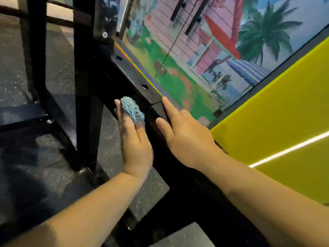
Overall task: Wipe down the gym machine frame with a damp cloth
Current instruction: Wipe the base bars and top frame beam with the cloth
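A black steel gym machine frame runs from the upper left down to the lower right, with bolt holes along its top face. My left hand lies flat against the beam's near side, and a small blue cloth is wrapped over its fingertips and pressed to the metal. My right hand rests on the top of the same beam just to the right, its fingers straight and its index finger stretched toward the beam's far edge. It holds nothing.
A black upright post and lower crossbars stand to the left over speckled rubber flooring. Behind the beam is a painted mural wall with a thin cable. A yellow panel is on the right.
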Tool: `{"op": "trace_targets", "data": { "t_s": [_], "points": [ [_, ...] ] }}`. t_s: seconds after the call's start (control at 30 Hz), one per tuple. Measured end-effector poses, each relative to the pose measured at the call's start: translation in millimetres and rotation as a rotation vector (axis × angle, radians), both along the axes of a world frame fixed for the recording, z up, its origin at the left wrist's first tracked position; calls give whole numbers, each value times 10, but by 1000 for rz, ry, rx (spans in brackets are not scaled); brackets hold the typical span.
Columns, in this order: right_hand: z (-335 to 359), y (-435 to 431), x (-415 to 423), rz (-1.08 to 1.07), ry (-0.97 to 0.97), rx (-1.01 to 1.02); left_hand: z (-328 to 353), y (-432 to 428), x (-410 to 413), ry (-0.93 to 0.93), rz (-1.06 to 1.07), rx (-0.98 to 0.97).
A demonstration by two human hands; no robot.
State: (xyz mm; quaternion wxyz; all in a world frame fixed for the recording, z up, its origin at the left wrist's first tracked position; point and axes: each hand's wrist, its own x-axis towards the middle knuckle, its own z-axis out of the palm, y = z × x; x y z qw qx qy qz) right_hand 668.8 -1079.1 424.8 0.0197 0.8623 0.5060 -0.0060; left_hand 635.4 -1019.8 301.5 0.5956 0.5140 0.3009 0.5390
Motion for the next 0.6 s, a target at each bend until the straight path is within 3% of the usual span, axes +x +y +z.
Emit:
{"op": "trace_targets", "data": {
  "t_s": [0.1,0.2,0.3,0.37,0.5,0.6],
  "points": [
    [40,-31,56,-8,183,69,71,-464,-85,-217,-309,-404],
    [87,-58,129,5,341,53,326,-557,-109,-90,-183,-594],
    [151,-208,248,-7,620,56,612,-612,-53,239,25,-707],
    [231,-433,334,-34,772,35,827,-830,-37,279,-3,-824],
    [520,-1103,486,-30,851,-213,1180,-1561,-89,423,-42,-892],
    [682,-1770,564,-166,948,-311,1259,-1830,-137,438,-16,-934]
  ]
}}
